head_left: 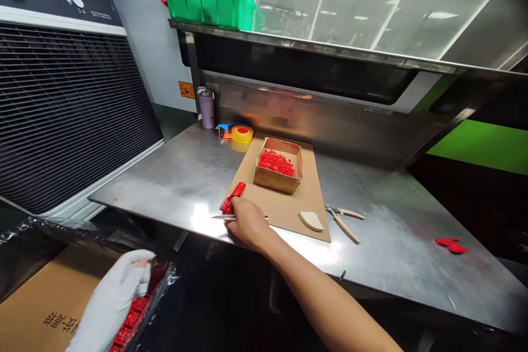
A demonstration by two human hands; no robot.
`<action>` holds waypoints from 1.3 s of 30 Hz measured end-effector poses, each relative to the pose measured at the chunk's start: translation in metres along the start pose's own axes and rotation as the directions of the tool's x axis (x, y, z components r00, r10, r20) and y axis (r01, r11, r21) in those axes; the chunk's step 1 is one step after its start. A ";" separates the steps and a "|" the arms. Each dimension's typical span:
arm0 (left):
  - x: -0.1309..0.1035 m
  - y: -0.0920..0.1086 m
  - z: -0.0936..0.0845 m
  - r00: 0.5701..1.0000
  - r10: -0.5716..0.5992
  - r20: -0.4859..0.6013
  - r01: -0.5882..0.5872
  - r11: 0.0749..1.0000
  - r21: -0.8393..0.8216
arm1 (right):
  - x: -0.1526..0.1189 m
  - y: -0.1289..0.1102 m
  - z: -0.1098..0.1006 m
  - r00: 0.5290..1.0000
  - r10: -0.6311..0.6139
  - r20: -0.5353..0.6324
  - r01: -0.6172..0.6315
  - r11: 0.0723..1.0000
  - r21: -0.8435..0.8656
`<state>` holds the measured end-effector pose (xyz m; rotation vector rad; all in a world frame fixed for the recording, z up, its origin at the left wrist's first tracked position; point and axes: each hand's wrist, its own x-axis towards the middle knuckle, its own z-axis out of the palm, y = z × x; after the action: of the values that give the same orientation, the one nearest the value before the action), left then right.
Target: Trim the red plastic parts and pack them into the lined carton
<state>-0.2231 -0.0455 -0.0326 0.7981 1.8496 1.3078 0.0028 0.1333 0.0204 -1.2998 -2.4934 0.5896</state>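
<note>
My right hand (249, 223), bare, is closed over the front edge of the cardboard sheet (305, 206). Between its thumb and fingers is a red plastic part (238, 190). A slim craft knife (223, 216) lies across the same grip, blade pointing left. Down at the left, my left hand (127, 275) wears a white glove with bare fingertips. Its fingers are curled together above a carton (49, 280) lined with dark plastic. Red plastic parts (134, 313) fill the carton's right side. Whatever the left fingers pinch, if anything, is too small to make out.
A small cardboard box (276, 180) holds many short red pieces. Close by lie a cream-coloured wedge (311, 221), cutting pliers (344, 220) and red scraps (452, 245). Tape (242, 133) and a purple bottle (207, 109) stand behind. A shelf above carries a green bin (206, 5).
</note>
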 end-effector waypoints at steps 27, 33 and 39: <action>-0.079 0.060 0.162 0.675 0.241 0.697 -0.331 0.944 -0.006 | -0.170 0.057 -0.085 0.951 -0.236 -0.202 0.267 0.953 0.143; -0.082 0.062 0.161 0.586 0.228 0.777 -0.372 0.928 0.008 | -0.167 0.051 -0.088 0.930 -0.332 -0.155 0.342 0.939 0.040; -0.087 0.069 0.159 0.531 0.209 0.821 -0.421 0.906 0.042 | -0.165 0.051 -0.088 0.920 -0.373 -0.122 0.376 0.927 -0.001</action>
<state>-0.0374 -0.0153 0.0150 1.6141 1.1183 0.6797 0.1685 0.0434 0.0659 -0.7870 -2.5300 0.4308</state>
